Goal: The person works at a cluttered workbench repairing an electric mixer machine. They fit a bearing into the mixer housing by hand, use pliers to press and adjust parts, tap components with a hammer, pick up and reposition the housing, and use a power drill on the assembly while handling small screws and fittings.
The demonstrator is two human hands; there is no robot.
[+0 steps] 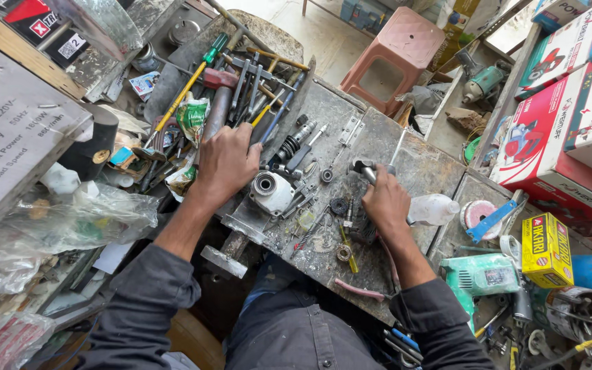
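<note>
My left hand (pixel 226 162) reaches into a pile of hand tools (pixel 248 82) at the back of the metal workbench (pixel 419 168), its fingers curled among wrenches and screwdrivers; what it grips is hidden. My right hand (pixel 385 202) is closed around a dark motor part with a metal shaft (pixel 364 170) sticking up from the fist. Between the hands lies a pale grey gear housing (pixel 272 192) with a round opening. Small bearings, springs and screws (pixel 330 205) are scattered around it.
A pink plastic stool (pixel 395 51) stands beyond the bench. Red and white tool boxes (pixel 570 116) are stacked at right, above a yellow box (pixel 546 250) and a green power drill (pixel 477 274). A clear bottle (pixel 433 209) lies by my right hand. Plastic bags (pixel 83 219) sit left.
</note>
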